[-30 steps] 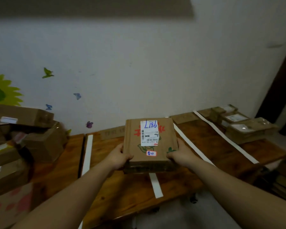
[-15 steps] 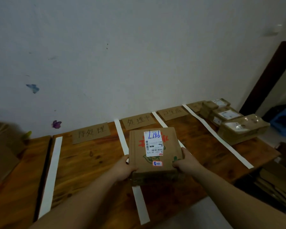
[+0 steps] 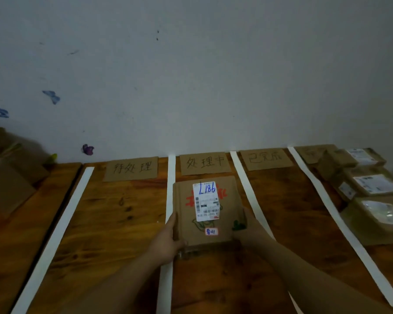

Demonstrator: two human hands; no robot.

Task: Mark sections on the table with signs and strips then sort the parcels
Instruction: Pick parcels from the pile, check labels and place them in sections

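We judged the parcel [image 3: 204, 211] stiff and light, left hand [image 3: 166, 243] and right hand [image 3: 247, 230] clamped on its side edges.

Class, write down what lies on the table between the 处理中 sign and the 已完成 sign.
A white strip lies between the 处理中 sign and the 已完成 sign, as the head view shows.
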